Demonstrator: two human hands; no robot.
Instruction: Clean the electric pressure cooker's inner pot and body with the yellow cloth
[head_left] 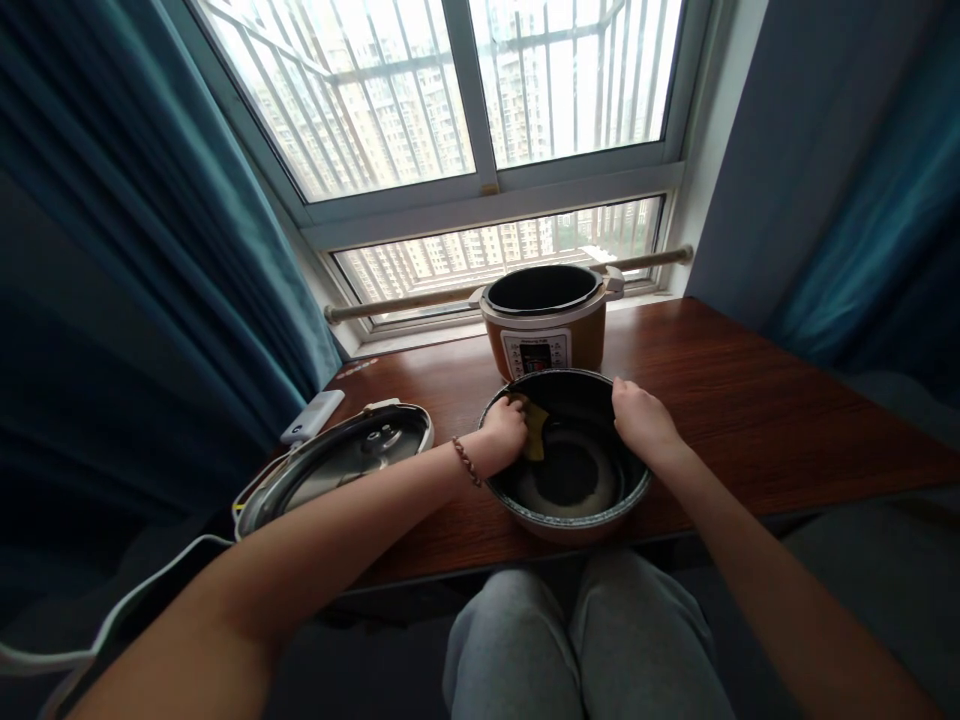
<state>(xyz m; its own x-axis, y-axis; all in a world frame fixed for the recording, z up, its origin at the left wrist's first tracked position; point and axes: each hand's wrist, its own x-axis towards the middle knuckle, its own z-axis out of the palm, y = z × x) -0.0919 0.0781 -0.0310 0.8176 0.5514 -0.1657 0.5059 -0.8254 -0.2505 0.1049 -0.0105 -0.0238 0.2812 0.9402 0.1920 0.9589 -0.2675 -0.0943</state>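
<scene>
A dark inner pot [592, 500] rests on the wooden table's near edge, just above my knees. My left hand [504, 432] is inside the pot at its left wall, closed on a yellow-green cloth or sponge [535, 432] pressed against the inner surface. My right hand [639, 420] grips the pot's right rim, fingers curled over the edge. A beaded bracelet sits on my left wrist.
Behind the pot stands an orange electric cooker body [546, 320] with a control panel, near the window. Its lid [337, 465] lies upside down at the left. A white power bank [313, 415] and a white cable [112, 625] lie at the far left. Curtains hang on both sides.
</scene>
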